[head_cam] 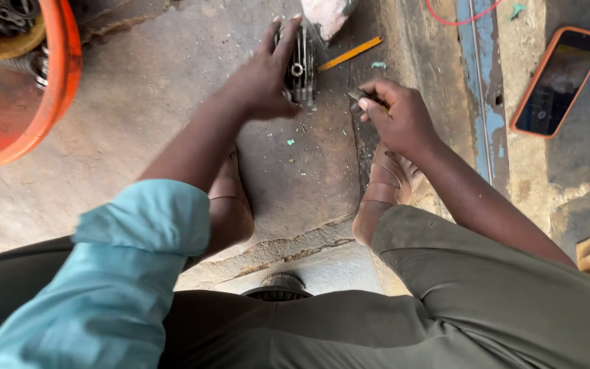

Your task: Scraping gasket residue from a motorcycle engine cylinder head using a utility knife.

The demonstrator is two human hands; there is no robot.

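I stood the dark metal engine part on edge on the concrete floor, my left hand wrapped around its left side to steady it. Just right of the part, my right hand pinched a small scraping tool, tip angled toward it. A yellow pencil lay just beyond the part, a phone well to its right.

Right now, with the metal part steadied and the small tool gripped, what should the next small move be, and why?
Probably bring the right hand and its small tool left to the metal part. The left hand already holds that part upright on the concrete floor, and the tool tip sits just short of it.
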